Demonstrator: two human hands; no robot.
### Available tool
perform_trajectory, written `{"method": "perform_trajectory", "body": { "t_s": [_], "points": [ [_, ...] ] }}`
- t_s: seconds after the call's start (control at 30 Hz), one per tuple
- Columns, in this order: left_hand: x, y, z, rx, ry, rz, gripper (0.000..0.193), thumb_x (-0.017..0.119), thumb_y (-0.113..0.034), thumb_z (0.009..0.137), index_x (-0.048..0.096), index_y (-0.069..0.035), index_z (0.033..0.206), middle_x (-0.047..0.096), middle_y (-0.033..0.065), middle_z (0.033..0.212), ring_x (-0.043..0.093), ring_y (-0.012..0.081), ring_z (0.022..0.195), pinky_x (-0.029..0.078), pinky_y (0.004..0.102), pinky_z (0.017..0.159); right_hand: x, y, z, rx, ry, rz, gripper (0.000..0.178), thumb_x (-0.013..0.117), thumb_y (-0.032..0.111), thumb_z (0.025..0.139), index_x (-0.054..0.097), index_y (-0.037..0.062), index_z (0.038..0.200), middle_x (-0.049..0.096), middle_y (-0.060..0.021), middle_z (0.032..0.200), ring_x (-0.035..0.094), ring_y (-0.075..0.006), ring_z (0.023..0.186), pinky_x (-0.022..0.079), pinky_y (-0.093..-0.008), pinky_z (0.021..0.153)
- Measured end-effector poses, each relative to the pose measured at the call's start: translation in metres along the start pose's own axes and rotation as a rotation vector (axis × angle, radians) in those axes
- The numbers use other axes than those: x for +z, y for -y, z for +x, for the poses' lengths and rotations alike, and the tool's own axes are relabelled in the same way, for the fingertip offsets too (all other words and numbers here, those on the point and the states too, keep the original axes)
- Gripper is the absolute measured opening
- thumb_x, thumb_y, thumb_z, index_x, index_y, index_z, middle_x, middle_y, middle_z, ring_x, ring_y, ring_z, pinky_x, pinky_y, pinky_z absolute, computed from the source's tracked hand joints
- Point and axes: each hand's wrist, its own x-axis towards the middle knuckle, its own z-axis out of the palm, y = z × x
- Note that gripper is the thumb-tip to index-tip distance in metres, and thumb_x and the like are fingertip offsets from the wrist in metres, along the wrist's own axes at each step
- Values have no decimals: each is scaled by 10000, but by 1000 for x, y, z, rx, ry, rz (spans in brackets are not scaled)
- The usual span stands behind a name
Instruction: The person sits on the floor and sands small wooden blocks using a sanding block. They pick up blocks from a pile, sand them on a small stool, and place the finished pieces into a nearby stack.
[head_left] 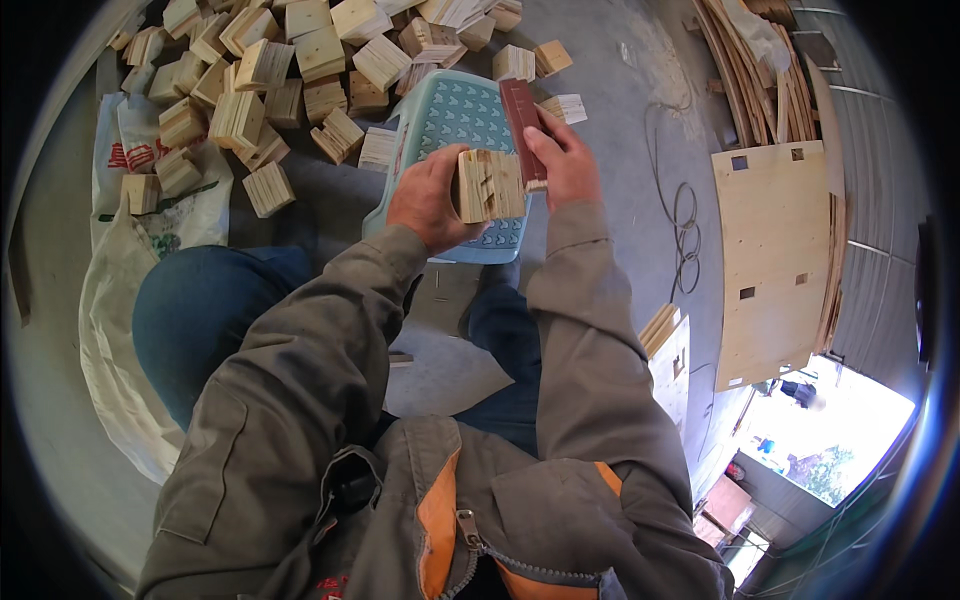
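My left hand is closed round a squarish layered plywood block, its striped, chipped edge turned toward me. In my right hand is a long reddish-brown strip with a pale lower edge; its exact kind is unclear. The strip's lower end is right beside the block, and I cannot tell whether they touch. Both are held above a light-blue plastic stool with a patterned top.
A heap of plywood blocks covers the floor ahead and left, beside a white woven sack. To the right, a thin cable lies coiled near a notched plywood sheet and stacked wooden strips. A bright opening shows lower right.
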Motion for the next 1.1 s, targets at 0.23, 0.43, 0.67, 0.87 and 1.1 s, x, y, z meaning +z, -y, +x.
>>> {"method": "perform_trajectory", "body": {
  "t_s": [0.23, 0.43, 0.67, 0.87, 1.1],
  "points": [
    [16, 6, 3, 36, 104, -182, 894, 966, -178, 716, 511, -54, 1476, 676, 181, 1347, 688, 344, 1230, 576, 436, 1037, -29, -22, -32, -12, -171, -143, 526, 774, 232, 999, 671, 29, 1474, 770, -104, 1259, 721, -148, 1073, 585, -326, 950],
    [45, 51, -13, 41, 85, -353, 888, 908, -165, 809, 442, -4, 1547, 645, 178, 1412, 668, 304, 1294, 563, 418, 1075, -26, -39, -125, 112, -181, -96, 608, 791, 234, 963, 632, 18, 1509, 762, -138, 1230, 724, -168, 1000, 599, -345, 887],
    [37, 71, -9, -31, 156, -236, 973, 925, -190, 815, 394, -5, 1610, 573, 185, 1531, 592, 306, 1398, 490, 433, 1164, -11, -52, -143, 56, -244, 98, 631, 812, 169, 935, 621, -19, 1505, 743, -175, 1308, 734, -210, 1100, 591, -357, 973],
    [32, 89, -6, -58, 203, -244, 1020, 919, -227, 849, 334, -16, 1656, 530, 199, 1571, 555, 334, 1430, 479, 456, 1174, -5, -39, -84, 108, -250, 97, 614, 828, 204, 897, 675, -9, 1452, 748, -198, 1293, 741, -246, 1073, 609, -399, 918],
    [42, 92, -21, -93, 241, -277, 1030, 909, -261, 869, 304, -14, 1665, 489, 216, 1597, 533, 351, 1457, 482, 474, 1171, -14, -67, -19, 104, -219, 33, 647, 837, 207, 838, 693, -3, 1433, 749, -234, 1276, 750, -334, 1079, 627, -462, 877]
  ]
}}
